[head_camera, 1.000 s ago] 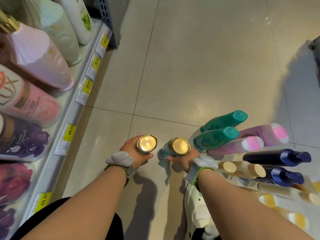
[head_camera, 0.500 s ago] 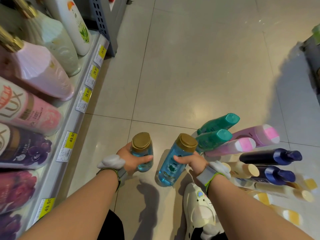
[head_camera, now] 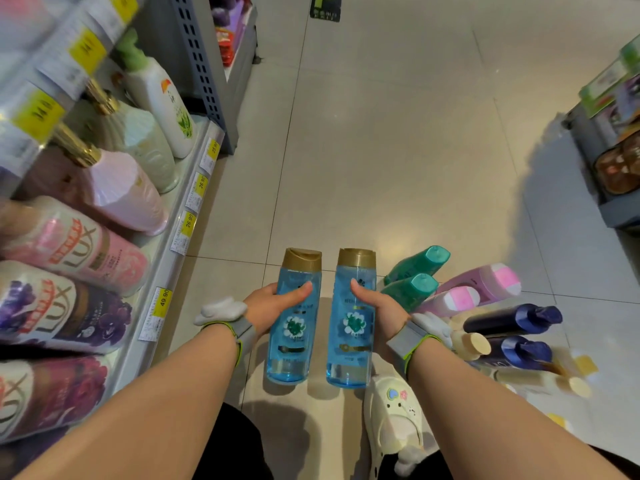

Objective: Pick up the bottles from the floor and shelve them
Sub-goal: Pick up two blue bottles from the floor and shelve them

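Observation:
My left hand (head_camera: 272, 306) grips a clear blue bottle with a gold cap (head_camera: 294, 327), held off the floor with its cap pointing away from me. My right hand (head_camera: 379, 308) grips a matching blue bottle (head_camera: 351, 337) right beside it. On the floor at the right lie several more bottles: two teal ones (head_camera: 412, 275), two pink ones (head_camera: 481, 285), two dark blue ones (head_camera: 512, 320) and cream ones (head_camera: 471, 344). The shelf (head_camera: 180, 237) runs along my left.
The shelf holds large pink, purple and white pump bottles (head_camera: 72, 244), with yellow price tags on its edge. My cream clog (head_camera: 398, 424) stands below the right bottle. Another display (head_camera: 616, 161) is at the far right. Tiled floor (head_camera: 381, 150) stretches ahead.
Both bottles have been lifted and tilted from upright, caps toward me, to lying lengthwise in my hands with labels showing. My view has swung upward, showing more shelf and aisle.

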Tool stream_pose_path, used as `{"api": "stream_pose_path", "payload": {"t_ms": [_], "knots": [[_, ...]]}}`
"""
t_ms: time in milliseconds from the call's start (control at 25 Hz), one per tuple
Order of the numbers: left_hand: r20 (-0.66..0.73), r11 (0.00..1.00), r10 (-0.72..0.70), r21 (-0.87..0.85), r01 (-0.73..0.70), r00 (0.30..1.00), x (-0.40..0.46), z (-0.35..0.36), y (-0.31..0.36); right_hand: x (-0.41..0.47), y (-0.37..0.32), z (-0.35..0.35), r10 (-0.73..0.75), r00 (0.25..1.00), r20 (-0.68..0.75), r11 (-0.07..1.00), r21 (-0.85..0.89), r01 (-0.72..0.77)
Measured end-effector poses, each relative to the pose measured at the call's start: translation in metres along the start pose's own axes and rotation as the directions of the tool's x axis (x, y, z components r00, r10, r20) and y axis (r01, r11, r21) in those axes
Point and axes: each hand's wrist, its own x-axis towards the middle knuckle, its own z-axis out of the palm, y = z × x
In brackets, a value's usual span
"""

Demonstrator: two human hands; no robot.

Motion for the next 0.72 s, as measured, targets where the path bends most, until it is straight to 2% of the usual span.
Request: {"api": "stream_pose_path", "payload": {"t_ms": [80, 240, 480, 720], "knots": [[-0.075, 1.0, -0.016, -0.022, 0.015, 0.997, -0.005, 0.004, 0.009, -0.005, -0.005, 0.005, 0.01, 0.999, -0.031, 1.0, -0.006, -0.01], [-0.19, 0.996, -0.061, -0.073, 0.048, 0.98, -0.009, 0.017, 0.024, -0.012, -0.014, 0.007, -0.041, 0.996, -0.08, 0.991, -0.132, 0.03], [-0.197, 0.996, -0.007, -0.09, -0.011, 0.98, -0.015, 0.043, 0.054, -0.017, -0.046, -0.002, -0.121, 0.984, -0.129, 0.968, -0.234, 0.089], [-0.229, 0.996, 0.026, -0.079, -0.045, 0.973, -0.044, 0.058, 0.105, -0.044, -0.098, -0.003, -0.12, 0.981, -0.155, 0.953, -0.294, 0.07]]}}
